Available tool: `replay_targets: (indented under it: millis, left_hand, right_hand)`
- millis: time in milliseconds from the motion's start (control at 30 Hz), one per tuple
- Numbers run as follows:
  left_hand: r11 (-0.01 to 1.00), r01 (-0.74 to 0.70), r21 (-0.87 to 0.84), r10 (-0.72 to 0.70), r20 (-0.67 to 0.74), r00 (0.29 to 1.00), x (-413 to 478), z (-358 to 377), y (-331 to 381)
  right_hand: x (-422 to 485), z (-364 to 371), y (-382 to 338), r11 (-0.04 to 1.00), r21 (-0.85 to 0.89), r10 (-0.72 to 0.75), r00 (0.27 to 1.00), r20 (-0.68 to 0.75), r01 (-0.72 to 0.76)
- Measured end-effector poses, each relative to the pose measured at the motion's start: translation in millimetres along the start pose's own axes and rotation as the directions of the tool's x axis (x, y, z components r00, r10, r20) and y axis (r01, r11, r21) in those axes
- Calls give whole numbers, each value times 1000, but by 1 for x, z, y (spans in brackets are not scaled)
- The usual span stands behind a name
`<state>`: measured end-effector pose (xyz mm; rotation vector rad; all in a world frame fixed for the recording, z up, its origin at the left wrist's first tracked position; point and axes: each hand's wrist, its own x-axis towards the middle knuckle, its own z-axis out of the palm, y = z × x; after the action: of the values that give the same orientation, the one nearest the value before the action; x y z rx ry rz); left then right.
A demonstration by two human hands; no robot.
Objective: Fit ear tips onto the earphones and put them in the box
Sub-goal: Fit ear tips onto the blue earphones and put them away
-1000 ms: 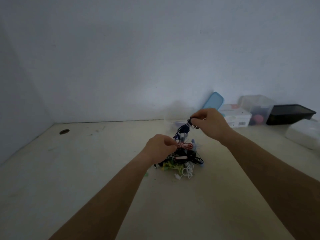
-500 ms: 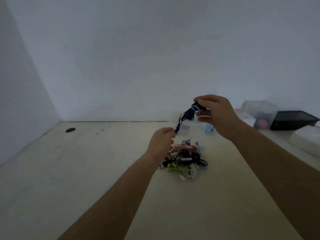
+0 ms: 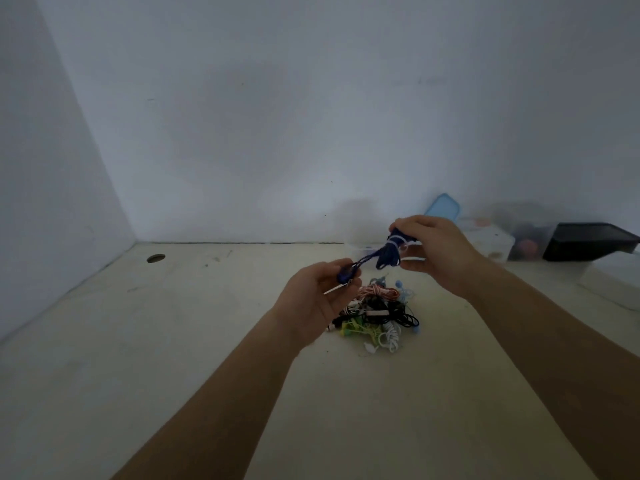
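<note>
A dark blue pair of earphones (image 3: pixel 384 256), its cable coiled and bound with a white tie, hangs above the table between my hands. My right hand (image 3: pixel 436 252) grips the coiled bundle. My left hand (image 3: pixel 318 299) pinches the earbud end of the same cable (image 3: pixel 346 273). Below them a tangled pile of earphones (image 3: pixel 379 315) in red-white, black, green, white and light blue lies on the pale table (image 3: pixel 173 341). No ear tips can be made out.
Along the back wall at the right stand a clear box with a blue lid (image 3: pixel 443 206) leaning behind it, a white box (image 3: pixel 491 242), a clear tub (image 3: pixel 526 237), a black tray (image 3: pixel 588 240) and a white container (image 3: pixel 613 282). A cable hole (image 3: pixel 156 258) sits at the far left.
My right hand lifted the blue earphones off the pile. My left hand left the pile, rose and took hold of the earbud end, stretching the cable between the hands.
</note>
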<state>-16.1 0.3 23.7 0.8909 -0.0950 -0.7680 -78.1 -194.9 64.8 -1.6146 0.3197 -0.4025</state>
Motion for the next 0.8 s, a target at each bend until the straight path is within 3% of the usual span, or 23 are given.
replay_targets:
  millis: [100, 200, 367, 433, 500, 533, 567, 600, 667, 733, 800]
  left_hand:
    - [982, -63, 178, 68, -25, 997, -6, -7, -3]
    - [935, -103, 340, 111, -5, 994, -12, -13, -10]
    - [792, -131, 597, 155, 11, 988, -21, -26, -28]
    - [722, -113, 683, 126, 30, 992, -25, -30, -38]
    - [681, -112, 724, 111, 49, 993, -28, -35, -48]
    - [669, -115, 734, 114, 52, 992, -29, -38, -52]
    - [667, -119, 736, 118, 53, 992, -29, -40, -55]
    - [672, -125, 730, 123, 57, 991, -29, -41, -57]
    - [690, -144, 709, 133, 71, 989, -30, -44, -59]
    - [692, -170, 702, 154, 87, 984, -31, -44, -60]
    - [692, -186, 697, 181, 82, 980, -33, -45, -60]
  right_hand:
    - [-8, -3, 11, 996, -71, 59, 995, 80, -54]
    - [-16, -5, 25, 963, -255, 134, 978, 163, -89]
    - [-35, 4, 47, 777, -630, 220, 933, 285, 10]
    - [-45, 7, 52, 628, -771, 271, 900, 341, 103]
    - [-54, 10, 56, 361, -903, 272, 900, 340, 231]
    - [-58, 13, 58, 230, -933, 216, 920, 326, 277]
    - [-62, 17, 59, 169, -938, 112, 939, 324, 303]
    - [-65, 21, 61, 187, -924, -10, 941, 338, 334]
    - [-67, 29, 65, 377, -835, -140, 916, 377, 401]
    - [-69, 36, 68, 534, -749, -84, 906, 415, 393]
    - [-68, 38, 70, 577, -726, -40, 901, 433, 374]
